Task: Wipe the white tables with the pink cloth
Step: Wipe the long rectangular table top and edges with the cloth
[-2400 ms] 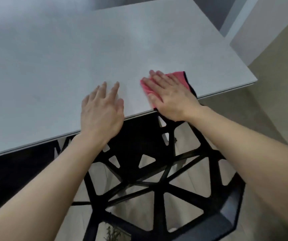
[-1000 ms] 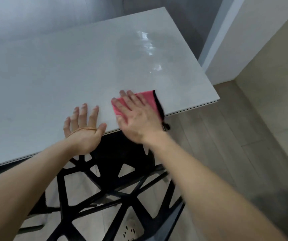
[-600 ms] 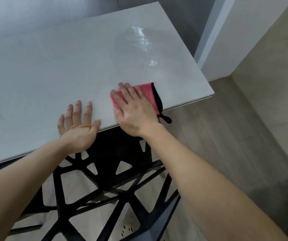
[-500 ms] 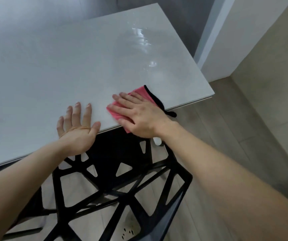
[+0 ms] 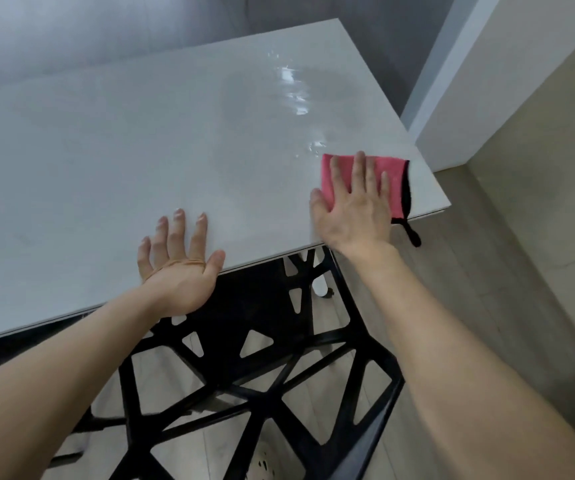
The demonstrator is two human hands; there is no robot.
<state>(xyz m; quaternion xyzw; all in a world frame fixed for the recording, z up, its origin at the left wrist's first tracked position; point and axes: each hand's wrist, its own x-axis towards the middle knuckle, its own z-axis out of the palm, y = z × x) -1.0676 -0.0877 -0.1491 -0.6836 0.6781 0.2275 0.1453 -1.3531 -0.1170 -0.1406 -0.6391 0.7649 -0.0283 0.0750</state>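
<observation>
A white table (image 5: 140,143) fills the upper left of the head view. Near its front right corner lies the pink cloth (image 5: 395,178), folded, with a black edge and a black loop hanging over the table's rim. My right hand (image 5: 355,206) presses flat on the cloth with straight, spread fingers. My left hand (image 5: 178,261) rests flat on the table's front edge, fingers straight, with a thin band across its back. Wet streaks shine on the table beyond the cloth.
A black chair (image 5: 262,375) with triangular cut-outs stands under the table's front edge, between my arms. A white wall corner (image 5: 452,98) rises just right of the table. Grey wood floor (image 5: 487,271) lies to the right.
My right hand has slid the pink cloth rightward along the front edge to the table's right corner, fingers now pointing away from me. My left hand has stayed flat in place.
</observation>
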